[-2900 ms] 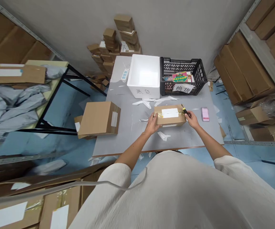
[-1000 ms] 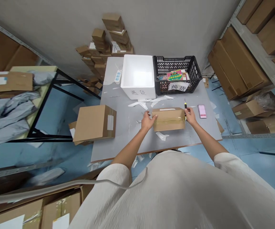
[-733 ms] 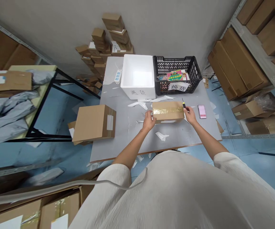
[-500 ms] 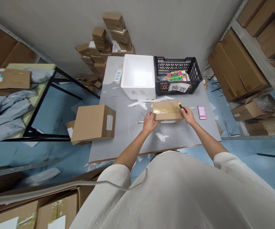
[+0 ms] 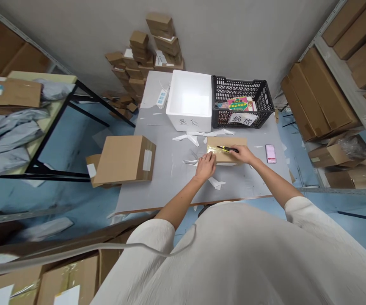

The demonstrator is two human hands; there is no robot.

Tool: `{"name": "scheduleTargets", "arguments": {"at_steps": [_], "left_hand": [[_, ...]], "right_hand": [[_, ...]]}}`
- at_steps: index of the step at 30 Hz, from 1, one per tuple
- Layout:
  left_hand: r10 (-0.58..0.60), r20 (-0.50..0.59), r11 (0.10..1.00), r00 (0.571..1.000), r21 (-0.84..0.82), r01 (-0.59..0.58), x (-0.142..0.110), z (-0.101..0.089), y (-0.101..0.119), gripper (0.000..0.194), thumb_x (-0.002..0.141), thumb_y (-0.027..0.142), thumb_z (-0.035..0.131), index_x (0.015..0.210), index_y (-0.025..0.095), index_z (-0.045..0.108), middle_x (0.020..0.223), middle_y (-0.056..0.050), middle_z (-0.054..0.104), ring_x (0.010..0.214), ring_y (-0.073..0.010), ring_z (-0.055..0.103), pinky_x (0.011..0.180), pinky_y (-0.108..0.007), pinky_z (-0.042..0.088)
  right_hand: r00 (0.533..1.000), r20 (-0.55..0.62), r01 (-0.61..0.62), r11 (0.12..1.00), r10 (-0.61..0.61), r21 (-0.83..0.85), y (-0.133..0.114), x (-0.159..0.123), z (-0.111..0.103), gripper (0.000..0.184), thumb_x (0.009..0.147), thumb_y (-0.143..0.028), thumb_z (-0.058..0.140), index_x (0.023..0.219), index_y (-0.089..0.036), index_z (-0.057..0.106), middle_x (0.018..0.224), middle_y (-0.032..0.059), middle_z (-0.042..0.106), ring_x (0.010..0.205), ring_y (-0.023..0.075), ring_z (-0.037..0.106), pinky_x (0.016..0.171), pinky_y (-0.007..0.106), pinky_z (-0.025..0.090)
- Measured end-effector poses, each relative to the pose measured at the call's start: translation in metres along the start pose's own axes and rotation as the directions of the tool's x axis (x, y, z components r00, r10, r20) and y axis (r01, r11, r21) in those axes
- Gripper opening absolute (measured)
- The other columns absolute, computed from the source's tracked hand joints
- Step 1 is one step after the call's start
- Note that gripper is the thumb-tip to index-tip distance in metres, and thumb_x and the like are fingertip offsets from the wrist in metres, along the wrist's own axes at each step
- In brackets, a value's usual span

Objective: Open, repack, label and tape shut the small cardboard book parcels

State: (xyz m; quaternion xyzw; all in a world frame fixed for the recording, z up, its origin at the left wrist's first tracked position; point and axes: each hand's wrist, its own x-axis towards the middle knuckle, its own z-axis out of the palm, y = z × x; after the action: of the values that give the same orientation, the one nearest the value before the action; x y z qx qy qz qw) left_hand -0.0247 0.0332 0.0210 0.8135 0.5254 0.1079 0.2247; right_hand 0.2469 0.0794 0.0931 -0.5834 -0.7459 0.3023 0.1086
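Note:
A small cardboard box (image 5: 233, 143) sealed with clear tape lies on the grey table (image 5: 170, 178), taped face up. My left hand (image 5: 205, 165) presses its fingers against the box's near left corner. My right hand (image 5: 242, 154) is closed on a black and yellow utility knife (image 5: 226, 148). The knife lies across the top of the box with its tip pointing left along the tape.
Behind the box stand a white foam bin (image 5: 189, 101) and a black plastic crate (image 5: 242, 101) with printed items. A pink phone (image 5: 270, 153) lies to the right, a larger cardboard box (image 5: 124, 159) at the table's left edge. White paper scraps (image 5: 216, 182) litter the table; shelves of cartons flank both sides.
The box was turned over so its taped face is up. My right hand moved from the box's right end onto its top, bringing the knife across the tape.

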Motion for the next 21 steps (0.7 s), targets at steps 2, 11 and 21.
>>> {"name": "scheduleTargets", "arguments": {"at_steps": [2, 11, 21], "left_hand": [[0.002, -0.001, 1.0, 1.0, 0.0, -0.002, 0.0, -0.001, 0.001, 0.072, 0.098, 0.02, 0.054, 0.17, 0.019, 0.051, 0.18, -0.02, 0.045, 0.156, -0.0448, 0.047, 0.124, -0.062, 0.039], [0.029, 0.005, 0.999, 1.0, -0.02, -0.029, 0.0, -0.005, 0.0, 0.079, 0.096, 0.016, 0.055, 0.174, 0.016, 0.046, 0.18, -0.018, 0.046, 0.16, -0.0409, 0.047, 0.126, -0.058, 0.037], [0.041, 0.006, 0.999, 0.999, -0.032, -0.041, 0.001, -0.005, -0.001, 0.082, 0.095, 0.016, 0.056, 0.176, 0.017, 0.043, 0.18, -0.018, 0.047, 0.159, -0.041, 0.048, 0.125, -0.057, 0.039]], "right_hand": [[0.997, 0.051, 0.057, 0.991, -0.051, -0.121, -0.009, 0.01, 0.0, 0.039, 0.111, -0.042, 0.06, 0.137, -0.022, 0.081, 0.139, 0.011, 0.083, 0.126, 0.0319, 0.076, 0.106, 0.038, 0.055], [0.985, 0.147, 0.138, 0.933, -0.093, -0.332, -0.036, 0.039, 0.009, 0.043, 0.114, -0.043, 0.053, 0.143, -0.024, 0.08, 0.142, 0.0121, 0.082, 0.128, 0.0327, 0.075, 0.104, 0.037, 0.054], [0.97, 0.22, 0.189, 0.894, -0.105, -0.407, -0.036, 0.054, 0.005, 0.044, 0.116, -0.044, 0.05, 0.142, -0.024, 0.08, 0.137, 0.0131, 0.082, 0.123, 0.0323, 0.075, 0.101, 0.037, 0.053]]}}
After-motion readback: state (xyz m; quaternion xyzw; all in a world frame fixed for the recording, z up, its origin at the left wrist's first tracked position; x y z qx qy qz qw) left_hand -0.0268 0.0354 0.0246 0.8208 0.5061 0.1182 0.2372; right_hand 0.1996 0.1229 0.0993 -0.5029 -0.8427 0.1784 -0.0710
